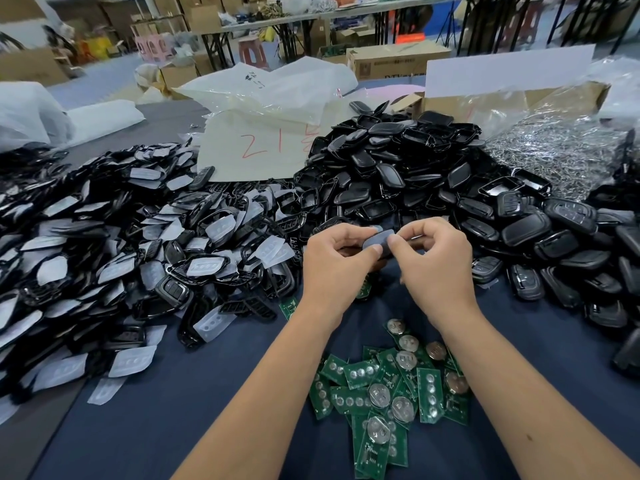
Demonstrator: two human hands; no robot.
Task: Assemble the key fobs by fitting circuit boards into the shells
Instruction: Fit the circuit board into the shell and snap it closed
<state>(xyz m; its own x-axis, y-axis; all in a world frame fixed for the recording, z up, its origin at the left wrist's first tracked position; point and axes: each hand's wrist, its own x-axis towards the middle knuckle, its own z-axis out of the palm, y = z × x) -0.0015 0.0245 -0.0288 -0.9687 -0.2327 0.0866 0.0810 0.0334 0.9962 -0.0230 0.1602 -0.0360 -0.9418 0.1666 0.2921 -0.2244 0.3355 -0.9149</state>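
Both hands pinch one dark key fob shell [378, 241] between them: my left hand [341, 261] has its thumb and curled fingers on the shell's left end, my right hand [434, 259] nips the right end with thumb and forefinger. I cannot tell whether a board sits inside it. Below the grip, nearer to me, I count one loose heap of green circuit boards [388, 393] on the blue table cover [180, 427], roughly twenty boards, several carrying round silver coin cells; two more boards peek out just under my left wrist. Left of the grip spreads one wide pile of black frames and pale rubber button pads [131, 258], far too many to count. Beyond and to the right of the grip rises one mound of black shell halves [398, 168], also uncountable. Behind it lie one clear bag of shiny metal parts [554, 157] and one white bag marked in red [256, 147].
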